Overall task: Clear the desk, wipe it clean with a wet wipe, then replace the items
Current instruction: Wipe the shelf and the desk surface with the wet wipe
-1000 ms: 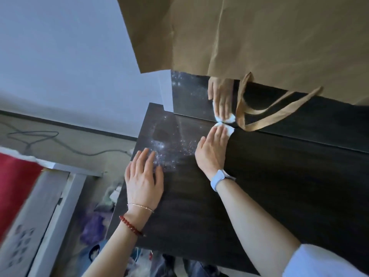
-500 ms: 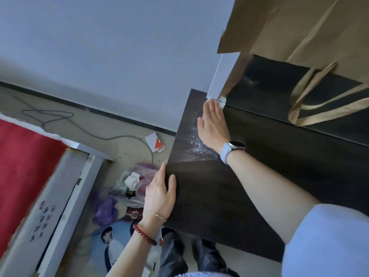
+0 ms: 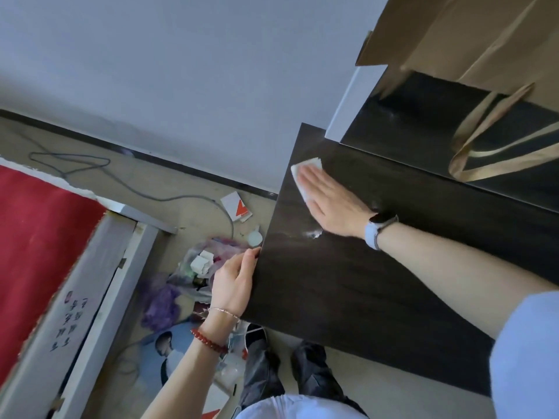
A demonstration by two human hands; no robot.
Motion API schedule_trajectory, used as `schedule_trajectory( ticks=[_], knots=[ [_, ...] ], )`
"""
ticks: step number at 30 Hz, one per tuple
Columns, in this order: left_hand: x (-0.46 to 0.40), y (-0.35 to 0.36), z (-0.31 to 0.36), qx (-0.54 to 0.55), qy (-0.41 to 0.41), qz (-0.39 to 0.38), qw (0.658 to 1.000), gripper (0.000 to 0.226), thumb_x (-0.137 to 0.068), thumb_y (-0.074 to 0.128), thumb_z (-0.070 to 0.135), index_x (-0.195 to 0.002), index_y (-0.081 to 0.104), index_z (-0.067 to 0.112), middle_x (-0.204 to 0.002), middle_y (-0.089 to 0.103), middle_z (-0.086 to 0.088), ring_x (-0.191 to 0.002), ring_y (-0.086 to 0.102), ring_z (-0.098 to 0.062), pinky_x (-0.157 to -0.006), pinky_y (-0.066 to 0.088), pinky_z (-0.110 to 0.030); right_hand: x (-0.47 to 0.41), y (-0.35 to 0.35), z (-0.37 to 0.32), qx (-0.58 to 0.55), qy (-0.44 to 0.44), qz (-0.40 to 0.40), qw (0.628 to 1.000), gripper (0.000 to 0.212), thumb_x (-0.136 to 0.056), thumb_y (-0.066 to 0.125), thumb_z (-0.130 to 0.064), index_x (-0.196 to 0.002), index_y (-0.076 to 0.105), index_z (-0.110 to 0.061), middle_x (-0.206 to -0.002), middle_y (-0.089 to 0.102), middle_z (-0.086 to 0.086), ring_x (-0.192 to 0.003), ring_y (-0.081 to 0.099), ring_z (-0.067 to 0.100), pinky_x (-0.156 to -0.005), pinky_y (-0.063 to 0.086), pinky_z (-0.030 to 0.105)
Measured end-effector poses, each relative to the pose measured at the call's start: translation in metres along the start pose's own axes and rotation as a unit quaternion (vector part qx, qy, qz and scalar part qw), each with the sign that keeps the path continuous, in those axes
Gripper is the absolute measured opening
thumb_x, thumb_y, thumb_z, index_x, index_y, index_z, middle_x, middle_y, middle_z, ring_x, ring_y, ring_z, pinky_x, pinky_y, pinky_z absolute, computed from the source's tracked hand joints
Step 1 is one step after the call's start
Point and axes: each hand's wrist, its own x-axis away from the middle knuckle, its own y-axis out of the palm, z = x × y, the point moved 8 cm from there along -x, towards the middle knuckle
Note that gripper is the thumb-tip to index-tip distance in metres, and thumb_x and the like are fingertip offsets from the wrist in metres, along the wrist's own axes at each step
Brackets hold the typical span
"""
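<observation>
The dark wood desk (image 3: 348,291) fills the right half of the view. My right hand (image 3: 329,201) lies flat with straight fingers on a white wet wipe (image 3: 305,170) near the desk's far left corner, pressing it onto the surface. A small patch of white dust (image 3: 313,234) sits just beside the heel of that hand. My left hand (image 3: 234,282) rests against the desk's left edge, fingers extended along it, holding nothing.
A brown paper bag (image 3: 484,37) with flat handles stands on the raised dark shelf (image 3: 423,116) at the back right. On the floor left of the desk lie a plastic bag of clutter (image 3: 199,264), a cable (image 3: 151,195), a small white-red box (image 3: 237,207) and a red panel (image 3: 36,237).
My right hand has swept the wipe from the back corner toward the desk's left edge. My left hand slid off the desktop to the desk's left edge. The view shifted left.
</observation>
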Motion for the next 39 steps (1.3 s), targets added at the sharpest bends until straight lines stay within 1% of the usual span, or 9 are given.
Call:
schedule_trajectory(
  ticks=[3, 9, 15, 20, 28, 31, 35, 37, 39],
  knots=[
    [-0.001, 0.001, -0.004, 0.006, 0.004, -0.007, 1.0, 0.034, -0.097, 0.037, 0.034, -0.108, 0.066, 0.02, -0.107, 0.067, -0.002, -0.103, 0.057, -0.016, -0.096, 0.041, -0.033, -0.046, -0.025, 0.029, -0.03, 0.079, 0.071, 0.994, 0.04, -0.088, 0.037, -0.008, -0.127, 0.036, 0.001, -0.131, 0.038, 0.015, -0.127, 0.032, 0.028, -0.112, 0.027, 0.04],
    [-0.005, 0.001, -0.006, -0.008, 0.002, -0.03, 1.0, 0.032, -0.097, 0.037, 0.03, -0.111, 0.065, 0.021, -0.112, 0.065, -0.001, -0.107, 0.055, -0.016, -0.099, 0.04, -0.036, -0.059, -0.035, 0.024, -0.105, 0.122, 0.136, 0.978, 0.029, -0.085, 0.036, 0.002, -0.113, 0.041, -0.002, -0.117, 0.043, 0.015, -0.109, 0.044, 0.027, -0.1, 0.038, 0.032],
    [0.003, 0.004, -0.001, -0.026, 0.032, -0.064, 0.997, 0.031, -0.097, 0.039, 0.024, -0.123, 0.057, 0.02, -0.12, 0.056, 0.004, -0.115, 0.046, -0.008, -0.103, 0.029, -0.023, 0.03, 0.026, -0.066, -0.003, -0.089, 0.005, 0.996, 0.053, -0.091, 0.031, -0.02, -0.14, 0.033, 0.0, -0.147, 0.034, 0.018, -0.139, 0.027, 0.029, -0.117, 0.01, 0.036],
    [0.013, 0.0, -0.006, 0.058, -0.032, -0.051, 0.996, 0.028, -0.098, 0.034, 0.025, -0.107, 0.06, 0.027, -0.112, 0.062, -0.002, -0.107, 0.054, -0.015, -0.095, 0.039, -0.028, 0.067, 0.042, -0.093, 0.059, -0.202, -0.039, 0.977, 0.052, -0.092, 0.035, -0.023, -0.14, 0.034, -0.006, -0.148, 0.034, 0.012, -0.139, 0.027, 0.024, -0.116, 0.012, 0.036],
    [0.013, 0.005, 0.003, -0.008, -0.014, -0.043, 0.999, 0.034, -0.096, 0.038, 0.028, -0.122, 0.054, 0.013, -0.12, 0.057, -0.002, -0.103, 0.048, -0.009, -0.087, 0.031, -0.021, 0.072, -0.012, 0.078, 0.034, 0.253, 0.078, 0.964, 0.059, -0.09, 0.021, -0.024, -0.135, 0.033, 0.012, -0.14, 0.036, 0.031, -0.133, 0.031, 0.044, -0.115, 0.014, 0.043],
    [0.008, 0.006, 0.005, -0.009, -0.013, -0.023, 1.0, 0.031, -0.097, 0.037, 0.028, -0.119, 0.055, 0.015, -0.119, 0.056, -0.004, -0.105, 0.048, -0.012, -0.091, 0.033, -0.025, 0.059, 0.002, 0.009, 0.056, 0.183, 0.122, 0.974, 0.047, -0.089, 0.035, -0.013, -0.126, 0.044, 0.015, -0.128, 0.048, 0.032, -0.125, 0.039, 0.048, -0.111, 0.023, 0.054],
    [-0.007, 0.002, 0.019, 0.016, -0.007, 0.011, 1.0, 0.037, -0.092, 0.042, 0.035, -0.116, 0.058, 0.012, -0.116, 0.06, -0.007, -0.109, 0.053, -0.019, -0.095, 0.04, -0.032, 0.093, 0.038, -0.09, -0.006, -0.017, 0.026, 0.999, 0.049, -0.093, 0.036, -0.022, -0.136, 0.039, 0.0, -0.145, 0.037, 0.016, -0.139, 0.027, 0.03, -0.117, 0.012, 0.039],
    [-0.012, 0.005, 0.033, -0.005, 0.012, 0.005, 1.0, 0.033, -0.095, 0.044, 0.023, -0.123, 0.053, 0.01, -0.124, 0.057, -0.009, -0.108, 0.052, -0.015, -0.09, 0.037, -0.022, 0.114, 0.032, -0.048, 0.034, 0.023, 0.049, 0.998, 0.048, -0.095, 0.031, -0.023, -0.135, 0.039, 0.001, -0.144, 0.038, 0.017, -0.136, 0.032, 0.031, -0.118, 0.011, 0.035],
    [-0.016, 0.014, 0.043, -0.044, 0.029, -0.019, 0.998, 0.037, -0.096, 0.042, 0.021, -0.131, 0.045, 0.011, -0.132, 0.05, -0.008, -0.112, 0.049, -0.016, -0.089, 0.032, -0.018, 0.128, 0.016, 0.033, 0.012, 0.219, 0.099, 0.971, 0.05, -0.096, 0.026, -0.023, -0.135, 0.037, 0.006, -0.143, 0.037, 0.024, -0.135, 0.032, 0.038, -0.119, 0.009, 0.035]
  ],
)
